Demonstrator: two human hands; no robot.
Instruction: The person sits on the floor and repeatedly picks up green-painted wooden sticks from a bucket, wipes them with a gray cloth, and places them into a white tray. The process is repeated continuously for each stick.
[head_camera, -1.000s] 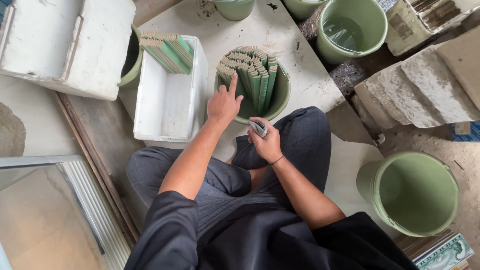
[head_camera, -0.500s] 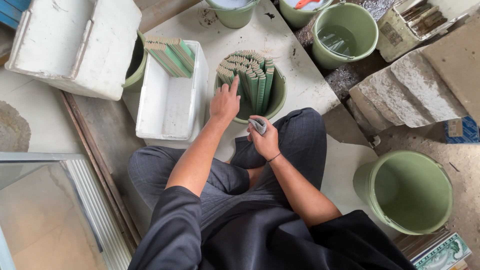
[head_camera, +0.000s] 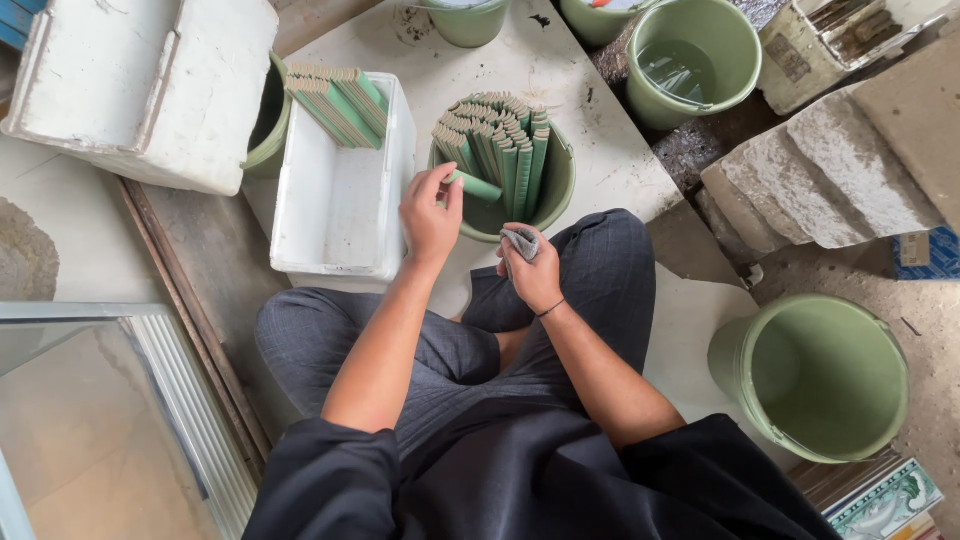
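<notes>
I sit cross-legged on a pale floor. My left hand (head_camera: 430, 212) grips one green tile strip (head_camera: 476, 186) and holds it tilted over the rim of a green bucket (head_camera: 556, 190). That bucket is packed with several upright green tile strips (head_camera: 500, 140). My right hand (head_camera: 532, 272) rests by my knee, shut on a small grey cloth (head_camera: 521, 243). To the left stands a white foam box (head_camera: 340, 200) with a row of green tile strips (head_camera: 338, 100) leaning at its far end.
A large white foam lid (head_camera: 140, 90) lies at top left, over another green bucket (head_camera: 268, 120). A water-filled green bucket (head_camera: 692, 60) sits at top right, an empty one (head_camera: 820, 375) at right. Concrete blocks (head_camera: 830, 170) lie right. A glass pane (head_camera: 90, 420) sits lower left.
My left hand pulled back from the packed strips and now grips one strip drawn out of the bucket. My right hand stayed put with the cloth.
</notes>
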